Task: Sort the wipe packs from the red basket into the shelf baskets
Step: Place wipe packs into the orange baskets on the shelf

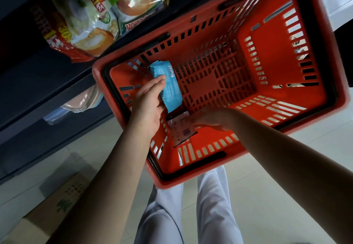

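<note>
The red basket (273,52) is nearly empty: only two wipe packs show in it, so by my reckoning the sorting is close to its end. No shelf baskets are in view, so what has already been placed cannot be checked.

Left of the basket runs a dark shelf (38,94), with snack bags (91,20) on it above the basket's far left corner. A cardboard box (47,211) sits on the floor below and left of the basket. Nothing blocks the basket's mouth.

Inside at its left end, the left hand (150,106) grips a blue pack (168,83), lifted off the bottom. At its near wall the right hand (214,118) reaches onto a pale pack (181,131); whether its fingers have closed on it I cannot tell.
</note>
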`<state>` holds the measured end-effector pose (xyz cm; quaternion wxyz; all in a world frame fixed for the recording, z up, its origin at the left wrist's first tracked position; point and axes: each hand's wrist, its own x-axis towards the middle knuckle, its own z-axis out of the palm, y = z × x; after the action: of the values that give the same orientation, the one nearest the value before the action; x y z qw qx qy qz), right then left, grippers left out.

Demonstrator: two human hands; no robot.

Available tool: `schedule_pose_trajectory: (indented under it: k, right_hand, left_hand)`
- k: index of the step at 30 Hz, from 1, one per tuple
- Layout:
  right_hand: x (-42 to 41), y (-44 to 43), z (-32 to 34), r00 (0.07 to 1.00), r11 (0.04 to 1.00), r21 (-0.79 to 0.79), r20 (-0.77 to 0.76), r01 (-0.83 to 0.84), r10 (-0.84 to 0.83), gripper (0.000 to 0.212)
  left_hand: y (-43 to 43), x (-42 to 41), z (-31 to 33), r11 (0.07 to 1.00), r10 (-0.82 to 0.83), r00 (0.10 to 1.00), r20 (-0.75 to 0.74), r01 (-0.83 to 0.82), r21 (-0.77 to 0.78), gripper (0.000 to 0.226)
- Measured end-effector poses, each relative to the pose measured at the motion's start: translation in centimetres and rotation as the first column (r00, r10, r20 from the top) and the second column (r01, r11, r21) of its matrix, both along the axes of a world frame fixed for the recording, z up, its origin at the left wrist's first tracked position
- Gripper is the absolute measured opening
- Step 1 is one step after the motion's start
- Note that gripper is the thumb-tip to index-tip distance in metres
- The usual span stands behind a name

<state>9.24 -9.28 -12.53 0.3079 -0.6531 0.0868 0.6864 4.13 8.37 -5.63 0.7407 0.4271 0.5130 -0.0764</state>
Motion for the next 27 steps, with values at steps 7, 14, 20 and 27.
schedule_pose_trajectory:
  k: [7,14,20,27]
  right_hand:
    - [0.2,0.2,1.1,0.982,0.982,0.062,-0.075,0.176,-0.172,0.035]
    - [3.5,-3.5,6.7,0.949,0.958,0.113,0.149,0.263,-0.278,0.025]
    - [3.0,-8.9,18.5,0.480,0.712,0.386,0.542,0.587,-0.690,0.018]
    - [2.2,-12.7,38.7,0.020,0.384,0.673,0.481,0.632,-0.877,0.015]
  left_hand:
    - [0.5,0.5,1.3,0.986,-0.046,0.995,0.086,0.059,-0.156,0.043]
    - [0.3,0.0,5.5,0.996,-0.057,0.977,0.205,0.070,-0.058,0.022]
    - [-2.6,-1.7,13.8,0.993,-0.046,0.944,0.326,0.007,0.120,0.029]
    - [-7.9,-3.5,31.0,0.972,-0.007,0.869,0.494,-0.111,0.209,0.033]
